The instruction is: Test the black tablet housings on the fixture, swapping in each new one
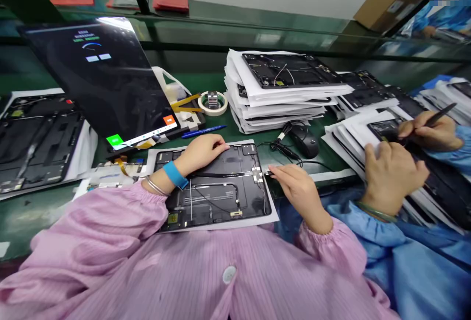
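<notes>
A dark tablet housing [217,197] with its inside facing up lies in front of me on white paper sheets [274,212]. My left hand [206,153] rests across its upper edge, fingers lying together and pointing right, with no object seen in them. At the housing's right edge, my right hand [298,187] has thumb and forefinger pinched on a small dark piece, possibly a plug; its kind is too small to tell. Thin cables and a flat black strip [221,175] run over the housing.
A lit screen [114,84] leans at back left. Behind are a tape roll [223,109], a blue pen [204,131], a mouse [303,141] and stacked housings [290,72]. At right, a co-worker's hands [393,177] work on another stack, holding a dark pen-like tool [441,114].
</notes>
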### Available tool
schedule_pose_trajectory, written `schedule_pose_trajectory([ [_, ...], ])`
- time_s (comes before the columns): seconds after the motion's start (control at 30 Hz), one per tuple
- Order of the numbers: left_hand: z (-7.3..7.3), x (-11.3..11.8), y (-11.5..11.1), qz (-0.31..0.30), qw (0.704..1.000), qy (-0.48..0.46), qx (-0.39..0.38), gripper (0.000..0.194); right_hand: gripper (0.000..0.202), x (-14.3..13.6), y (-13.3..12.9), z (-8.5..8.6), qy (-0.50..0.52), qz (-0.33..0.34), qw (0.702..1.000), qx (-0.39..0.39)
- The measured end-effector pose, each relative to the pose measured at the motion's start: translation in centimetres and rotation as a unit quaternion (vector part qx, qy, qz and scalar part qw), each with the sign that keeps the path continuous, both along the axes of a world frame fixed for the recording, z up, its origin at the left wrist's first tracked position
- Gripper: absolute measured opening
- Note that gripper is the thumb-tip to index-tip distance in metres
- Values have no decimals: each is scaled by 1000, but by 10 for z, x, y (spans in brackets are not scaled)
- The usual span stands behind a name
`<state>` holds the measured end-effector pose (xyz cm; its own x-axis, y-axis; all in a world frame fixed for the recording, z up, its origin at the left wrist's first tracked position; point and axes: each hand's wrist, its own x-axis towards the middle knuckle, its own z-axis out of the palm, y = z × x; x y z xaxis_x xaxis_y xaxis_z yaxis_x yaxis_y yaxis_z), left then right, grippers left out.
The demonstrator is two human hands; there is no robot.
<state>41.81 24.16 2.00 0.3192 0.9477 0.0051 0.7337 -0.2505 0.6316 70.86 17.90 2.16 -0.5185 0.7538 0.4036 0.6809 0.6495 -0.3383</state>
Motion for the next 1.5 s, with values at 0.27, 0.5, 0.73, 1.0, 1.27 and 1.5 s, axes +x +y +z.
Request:
schedule_pose_trajectory([
  [0.27,0,1,2,0,1000,-1,-1,28,30,-5,6,-4,-35,12,999,14],
  [0.5,3,5,1,24,999,-20,9,20,25,-2,9,-14,7,24,999,26],
  [0.73,31,2,-4,30,996,-28,85,20,23,5,27,-37,47,29,998,10],
  [1.0,80,-165,-60,454,864,4,218,28,29,7,28,-39,29,18,999,33],
  [1.27,24,-200,-55,429,896,69,92,43,31,9,31,-40,10,32,997,70],
  [1.5,33,-209,-52,441,871,-13,216,42,32,24,39,-61,3,27,999,45],
])
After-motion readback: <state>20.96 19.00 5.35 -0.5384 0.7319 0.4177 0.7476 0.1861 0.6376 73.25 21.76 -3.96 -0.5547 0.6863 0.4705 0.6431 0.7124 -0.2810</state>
